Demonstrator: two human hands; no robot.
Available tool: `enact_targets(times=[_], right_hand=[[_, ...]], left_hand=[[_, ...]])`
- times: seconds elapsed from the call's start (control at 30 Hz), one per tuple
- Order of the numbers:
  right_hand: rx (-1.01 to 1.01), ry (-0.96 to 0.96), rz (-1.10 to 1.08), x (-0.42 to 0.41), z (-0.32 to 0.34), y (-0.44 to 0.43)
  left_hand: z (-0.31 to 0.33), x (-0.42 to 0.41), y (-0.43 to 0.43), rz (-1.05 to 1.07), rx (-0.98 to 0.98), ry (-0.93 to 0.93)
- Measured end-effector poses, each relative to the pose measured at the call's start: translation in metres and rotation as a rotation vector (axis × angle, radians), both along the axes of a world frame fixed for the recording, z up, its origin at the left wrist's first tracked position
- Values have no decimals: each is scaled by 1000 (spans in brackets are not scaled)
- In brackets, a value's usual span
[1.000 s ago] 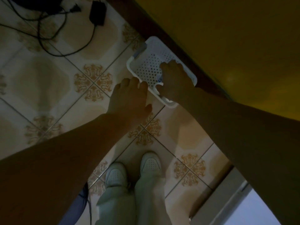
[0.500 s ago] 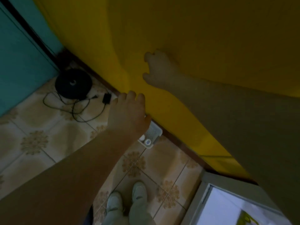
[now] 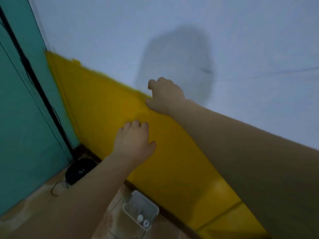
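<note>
Here the right hand (image 3: pixel 165 95) shows only its back. Its fingers are curled under, so I cannot tell whether they hold anything or touch the wall (image 3: pixel 103 31). It lies over the line where the yellow band (image 3: pixel 103 104) meets the white paint. The left hand (image 3: pixel 133 140) is lower and nearer, with its fingers loosely bent, its thumb out to the side and nothing showing in them. It hangs in front of the band, and contact is unclear. A blurred shadow (image 3: pixel 176 62) falls on the wall above the right hand. At the left a teal panel (image 3: pixel 25 135) meets the band in a corner. On the floor (image 3: pixel 43 218) below, a basket (image 3: pixel 124 207) stands just beside the wall's foot with two small caps (image 3: pixel 140 217) in it. A black disc (image 3: pixel 80 170) with a cable (image 3: pixel 56 188) lies in the corner.
</note>
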State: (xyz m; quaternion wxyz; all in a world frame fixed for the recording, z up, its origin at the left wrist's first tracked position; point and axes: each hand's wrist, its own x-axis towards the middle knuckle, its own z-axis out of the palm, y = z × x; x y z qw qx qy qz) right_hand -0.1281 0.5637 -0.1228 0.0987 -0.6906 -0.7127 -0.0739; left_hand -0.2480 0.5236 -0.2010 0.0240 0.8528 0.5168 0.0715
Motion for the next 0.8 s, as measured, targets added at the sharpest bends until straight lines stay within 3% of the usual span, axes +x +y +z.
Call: enact_targets(times=[0.27,0.53,0.8], right_hand=[[121,-85,-190,14,114,-149],[79,-57,-509,59,196,-338],[121,-21,-866,121,240,-562]], left_hand=[[95,17,-108,-177,60,-56],[181,70,-253,-443,108,-131],[237,146,-437,-785,39,-245]])
